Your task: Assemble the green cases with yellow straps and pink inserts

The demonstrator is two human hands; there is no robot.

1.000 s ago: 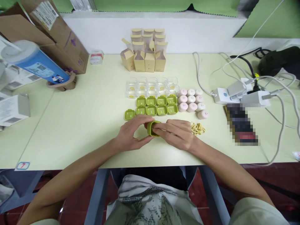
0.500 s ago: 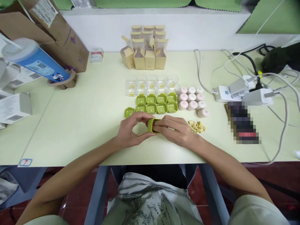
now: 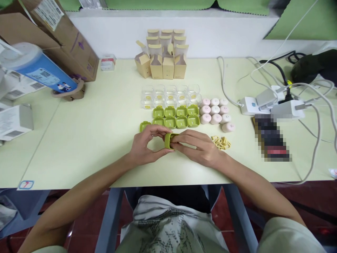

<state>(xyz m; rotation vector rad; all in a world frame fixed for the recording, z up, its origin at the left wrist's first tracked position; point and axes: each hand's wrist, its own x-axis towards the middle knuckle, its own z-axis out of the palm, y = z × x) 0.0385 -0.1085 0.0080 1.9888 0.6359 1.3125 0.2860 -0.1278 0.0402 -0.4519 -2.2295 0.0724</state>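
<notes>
Both hands meet over the pale green table [image 3: 86,140], holding one green plastic cup [image 3: 168,140] tipped on its side. My left hand [image 3: 147,146] pinches its rim between thumb and fingers. My right hand [image 3: 197,146] has its fingertips pressed into or against the cup's open side; what they hold is hidden. Just beyond stand two rows of matching green cups [image 3: 176,116], with one more [image 3: 145,125] at the left. A small heap of yellow pieces [image 3: 221,142] lies beside my right hand.
Behind the green cups are clear containers [image 3: 170,95], pink and white caps [image 3: 216,114] and small tan cartons [image 3: 163,58]. A power strip with cables [image 3: 273,103] lies right. A blue bottle [image 3: 37,68], a cardboard box [image 3: 65,38] and white boxes stand left.
Both hands with the green cup have shifted slightly away from me and stayed joined. The grip looks the same.
</notes>
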